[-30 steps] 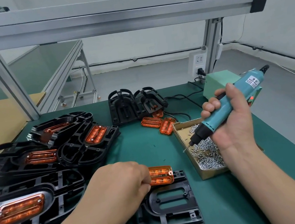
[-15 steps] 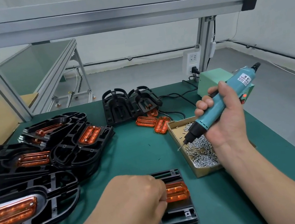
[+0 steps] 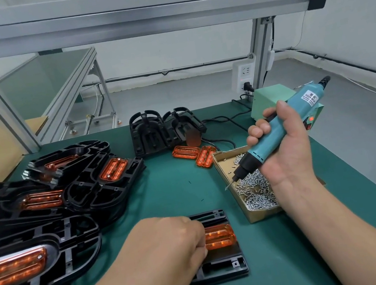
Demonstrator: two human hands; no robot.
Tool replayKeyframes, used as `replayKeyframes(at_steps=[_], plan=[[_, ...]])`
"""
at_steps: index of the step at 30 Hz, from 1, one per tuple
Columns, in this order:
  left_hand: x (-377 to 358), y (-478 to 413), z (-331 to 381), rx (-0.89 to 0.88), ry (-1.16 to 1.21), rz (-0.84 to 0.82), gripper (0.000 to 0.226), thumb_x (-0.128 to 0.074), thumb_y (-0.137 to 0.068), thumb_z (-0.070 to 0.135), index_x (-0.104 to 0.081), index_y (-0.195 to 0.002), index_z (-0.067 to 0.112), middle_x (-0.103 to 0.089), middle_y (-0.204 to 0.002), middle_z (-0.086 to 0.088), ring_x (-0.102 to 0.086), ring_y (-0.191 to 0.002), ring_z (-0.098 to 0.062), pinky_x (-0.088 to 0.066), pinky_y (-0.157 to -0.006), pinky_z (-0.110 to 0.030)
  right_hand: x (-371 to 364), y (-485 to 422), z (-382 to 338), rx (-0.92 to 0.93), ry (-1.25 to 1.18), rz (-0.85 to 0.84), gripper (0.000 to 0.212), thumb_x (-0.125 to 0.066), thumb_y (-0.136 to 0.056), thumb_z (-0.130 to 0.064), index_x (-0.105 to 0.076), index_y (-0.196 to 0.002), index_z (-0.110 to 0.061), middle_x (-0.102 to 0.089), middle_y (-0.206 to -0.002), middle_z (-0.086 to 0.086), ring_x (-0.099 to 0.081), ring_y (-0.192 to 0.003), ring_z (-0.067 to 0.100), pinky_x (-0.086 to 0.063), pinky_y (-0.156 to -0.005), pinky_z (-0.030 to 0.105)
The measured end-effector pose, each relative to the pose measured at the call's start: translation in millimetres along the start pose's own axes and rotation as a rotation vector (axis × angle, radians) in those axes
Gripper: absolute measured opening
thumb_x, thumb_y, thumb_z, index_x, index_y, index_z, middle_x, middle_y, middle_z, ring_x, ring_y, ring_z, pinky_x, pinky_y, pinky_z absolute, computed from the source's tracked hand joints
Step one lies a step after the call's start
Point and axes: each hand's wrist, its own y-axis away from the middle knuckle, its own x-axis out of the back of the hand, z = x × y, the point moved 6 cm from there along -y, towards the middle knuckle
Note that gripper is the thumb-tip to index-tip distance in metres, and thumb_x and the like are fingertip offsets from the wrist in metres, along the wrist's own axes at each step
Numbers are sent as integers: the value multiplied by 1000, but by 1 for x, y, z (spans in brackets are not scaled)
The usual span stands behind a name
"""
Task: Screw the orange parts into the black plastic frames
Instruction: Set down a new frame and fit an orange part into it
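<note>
Two hands busy here, so which one's actually on the orange part (image 3: 220,236)?

— The left hand (image 3: 165,248). Knuckles up, fingers curled, pinching the part's left end and holding it down in the black frame (image 3: 223,264). The frame lies flat on the green mat (image 3: 166,195), right in front of the person. The part's long axis runs left to right, so its free end points away from those fingers.

And the driver?

— The right hand (image 3: 283,151) is wrapped round the teal electric screwdriver (image 3: 277,130), fingers clamped on the barrel, held up over the cardboard box of screws (image 3: 261,216). The bit slants down and to the left, so the part sits below it, nearer the person and off to the left. The two are well apart. The right hand's clearly the one that has to travel, and I'd guess it goes for the free right end first. Might be a screw on the bit already, but it's too small to call.
</note>
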Motion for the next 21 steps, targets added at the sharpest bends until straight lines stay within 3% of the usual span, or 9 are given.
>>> replayKeyframes(at_steps=[16,21], plan=[[-2,-1,-9,33,31,-41,28,-50,-97,62,-61,-104,37,-65,-105,17,-61,-97,-8,-46,-79,-28,-1,1,0,-6,5,-6,23,-68,-100,-33,-64,-86,-16,-48,-68,-1,-51,-61,14,-48,-57,26],[0,-3,-14,55,67,14,34,-41,-97,67,-58,-114,42,-67,-105,21,-61,-98,-4,-49,-82,-28,-1,1,0,-7,-2,-2,23,-69,-100,-33,-65,-84,-16,-48,-68,-1,-51,-60,14,-49,-56,26]])
